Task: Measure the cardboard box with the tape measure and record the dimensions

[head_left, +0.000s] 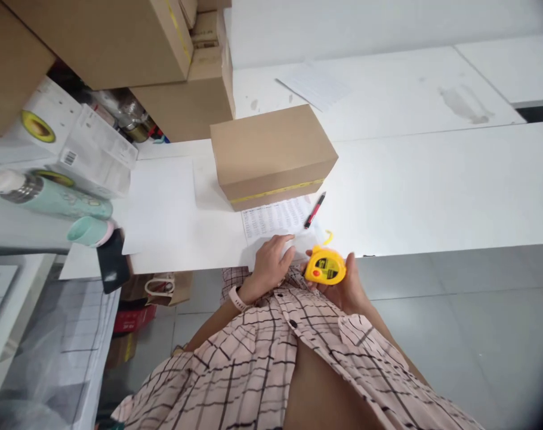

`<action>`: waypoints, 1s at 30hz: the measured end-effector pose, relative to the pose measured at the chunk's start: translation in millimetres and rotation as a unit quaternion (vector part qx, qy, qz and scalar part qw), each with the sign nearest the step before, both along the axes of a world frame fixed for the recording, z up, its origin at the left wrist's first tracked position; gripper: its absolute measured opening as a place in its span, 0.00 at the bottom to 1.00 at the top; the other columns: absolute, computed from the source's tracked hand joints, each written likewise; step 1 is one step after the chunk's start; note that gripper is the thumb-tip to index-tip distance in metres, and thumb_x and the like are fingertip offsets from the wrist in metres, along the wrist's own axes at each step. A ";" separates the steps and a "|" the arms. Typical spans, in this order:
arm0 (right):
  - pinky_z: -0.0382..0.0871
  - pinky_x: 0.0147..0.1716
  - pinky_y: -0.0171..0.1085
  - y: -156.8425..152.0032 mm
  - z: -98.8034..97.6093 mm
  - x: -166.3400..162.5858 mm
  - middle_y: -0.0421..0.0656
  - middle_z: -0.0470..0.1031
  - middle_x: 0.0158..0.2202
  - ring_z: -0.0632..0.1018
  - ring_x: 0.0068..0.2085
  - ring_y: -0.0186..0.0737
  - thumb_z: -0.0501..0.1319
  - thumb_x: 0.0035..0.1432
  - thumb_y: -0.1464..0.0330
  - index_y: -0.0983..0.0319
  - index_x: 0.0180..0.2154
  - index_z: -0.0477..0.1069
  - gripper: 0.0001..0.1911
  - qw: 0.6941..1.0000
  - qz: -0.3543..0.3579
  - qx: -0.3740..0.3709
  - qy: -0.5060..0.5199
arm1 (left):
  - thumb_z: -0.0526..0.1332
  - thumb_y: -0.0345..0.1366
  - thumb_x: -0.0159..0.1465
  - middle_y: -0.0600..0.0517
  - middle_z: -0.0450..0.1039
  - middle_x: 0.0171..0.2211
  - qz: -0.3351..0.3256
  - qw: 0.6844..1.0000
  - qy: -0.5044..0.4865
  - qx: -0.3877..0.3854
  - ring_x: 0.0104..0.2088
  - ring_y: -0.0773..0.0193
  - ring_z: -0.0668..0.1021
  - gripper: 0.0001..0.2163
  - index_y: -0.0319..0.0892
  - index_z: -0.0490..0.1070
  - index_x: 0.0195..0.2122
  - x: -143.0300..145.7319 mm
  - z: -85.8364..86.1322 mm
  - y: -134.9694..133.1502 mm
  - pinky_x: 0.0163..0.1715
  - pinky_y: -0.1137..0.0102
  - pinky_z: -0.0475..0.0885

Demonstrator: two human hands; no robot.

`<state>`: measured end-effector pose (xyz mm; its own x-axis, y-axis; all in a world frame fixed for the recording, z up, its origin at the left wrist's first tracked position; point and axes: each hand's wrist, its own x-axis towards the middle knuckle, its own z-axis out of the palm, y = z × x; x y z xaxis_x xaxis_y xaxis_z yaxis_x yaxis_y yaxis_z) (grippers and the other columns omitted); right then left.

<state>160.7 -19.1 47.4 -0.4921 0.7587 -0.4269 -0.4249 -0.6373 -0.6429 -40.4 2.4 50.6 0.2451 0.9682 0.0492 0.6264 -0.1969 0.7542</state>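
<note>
Right hand [346, 285] closed around a yellow tape measure [325, 266], held just off the near edge of the white table [432, 191]. Left hand [271, 263] holding nothing, fingers loosely spread, resting flat on a printed sheet [275, 218]. Red-and-black pen [315, 210] on that sheet. Closed cardboard box [271, 152] just behind.

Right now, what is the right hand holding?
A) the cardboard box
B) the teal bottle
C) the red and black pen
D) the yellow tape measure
D: the right hand is closed around the yellow tape measure at the table edge, while the pen lies on the printed sheet beside the cardboard box, and the left hand rests on that sheet.
</note>
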 end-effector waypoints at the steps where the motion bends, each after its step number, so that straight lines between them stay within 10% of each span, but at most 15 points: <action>1: 0.75 0.37 0.44 -6.9 -5.5 0.7 0.48 0.79 0.42 0.78 0.34 0.43 0.50 0.53 0.30 0.57 0.53 0.72 0.45 0.999 0.022 0.009 -0.024 | 0.52 0.42 0.74 0.42 0.74 0.58 -0.018 0.997 -0.060 -0.036 0.58 0.52 0.77 0.17 0.42 0.68 0.60 -2.7 10.1 -3.2 0.58 0.57 0.72; 6: 0.72 0.51 0.47 -0.7 5.9 -7.3 0.48 0.76 0.51 0.76 0.50 0.50 0.69 0.52 0.44 0.59 0.56 0.70 0.37 0.951 0.184 0.185 -0.164 | 0.66 0.50 0.65 0.43 0.65 0.66 -0.158 0.965 -0.151 -0.146 0.64 0.47 0.70 0.33 0.46 0.60 0.68 -15.7 44.6 -17.3 0.62 0.57 0.68; 14: 0.73 0.51 0.44 35.4 47.8 -28.4 0.47 0.78 0.53 0.78 0.51 0.48 0.70 0.55 0.53 0.61 0.57 0.70 0.32 0.924 0.272 0.237 -0.129 | 0.75 0.49 0.56 0.42 0.60 0.69 -0.010 0.940 -0.259 -0.223 0.64 0.42 0.70 0.46 0.49 0.53 0.71 -42.8 35.8 -31.0 0.62 0.55 0.69; 21: 0.66 0.37 0.41 33.0 47.9 -44.7 0.47 0.81 0.42 0.79 0.38 0.47 0.67 0.58 0.50 0.56 0.67 0.62 0.39 0.743 0.296 0.405 -0.443 | 0.73 0.48 0.57 0.42 0.70 0.58 0.068 0.907 -0.356 -0.216 0.56 0.52 0.76 0.33 0.45 0.65 0.61 -34.9 24.9 -28.1 0.54 0.63 0.73; 27: 0.57 0.26 0.34 33.9 49.3 -36.7 0.32 0.66 0.25 0.65 0.26 0.32 0.73 0.53 0.55 0.52 0.62 0.69 0.36 0.885 0.186 0.326 -0.276 | 0.72 0.47 0.58 0.47 0.75 0.49 0.163 0.882 -0.413 -0.157 0.42 0.60 0.79 0.28 0.46 0.68 0.57 -37.4 33.3 -26.6 0.41 0.68 0.77; 30: 0.58 0.25 0.34 56.7 67.5 -11.3 0.34 0.66 0.27 0.63 0.25 0.30 0.72 0.54 0.56 0.54 0.52 0.76 0.25 0.907 0.097 0.358 -0.201 | 0.73 0.45 0.54 0.46 0.77 0.46 0.249 0.854 -0.454 -0.059 0.41 0.61 0.80 0.29 0.45 0.70 0.55 -61.7 49.0 -7.3 0.38 0.69 0.78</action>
